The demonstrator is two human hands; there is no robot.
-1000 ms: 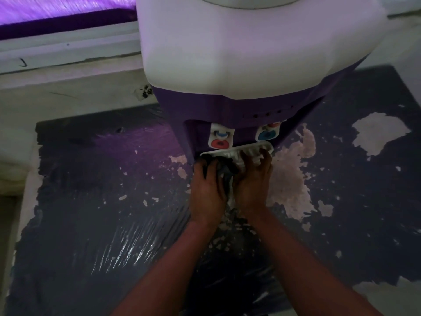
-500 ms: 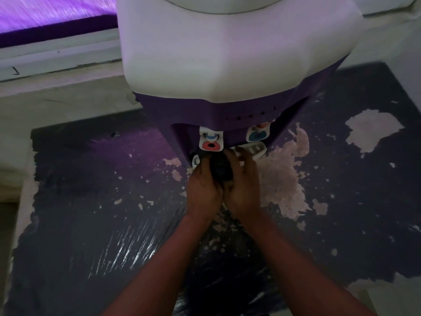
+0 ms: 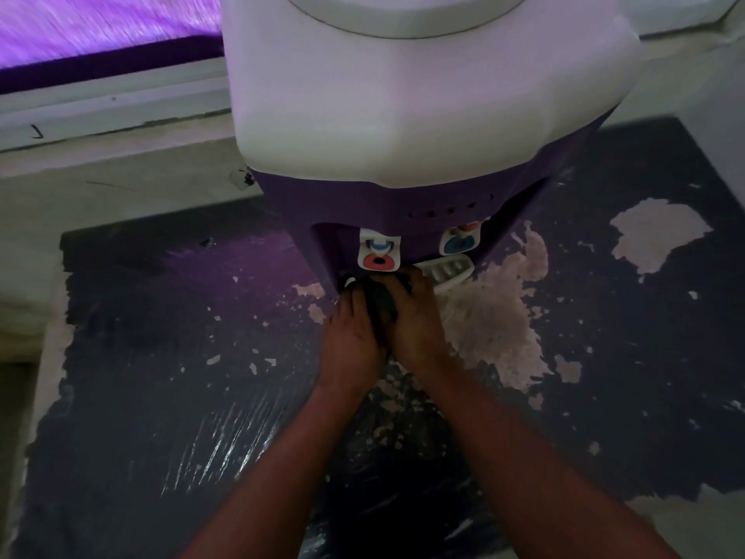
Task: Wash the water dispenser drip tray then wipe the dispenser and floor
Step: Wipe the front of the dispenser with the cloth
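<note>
Currently, L hand (image 3: 351, 340) and R hand (image 3: 417, 326) lie side by side, fingers curled round a dark cloth (image 3: 381, 304) bunched between them and pressed on the left part of the white drip tray (image 3: 447, 270). Tray sits at the front of the purple/white dispenser (image 3: 423, 115), just below red tap (image 3: 379, 261) and blue tap (image 3: 457, 244). Dark floor (image 3: 161, 357) w/ peeled pale patches lies beneath.

Everything is dim and violet-tinted. Far up-left of my left grip (image 3: 350, 336) a purple glow (image 3: 100, 26) is the brightest patch, smeared by blur. The white dispenser top (image 3: 423, 115) catches soft light above my right grip (image 3: 417, 322). The dark cloth (image 3: 381, 306) between them melts into shadow; glare streaks the floor (image 3: 201, 449) below-left.
</note>
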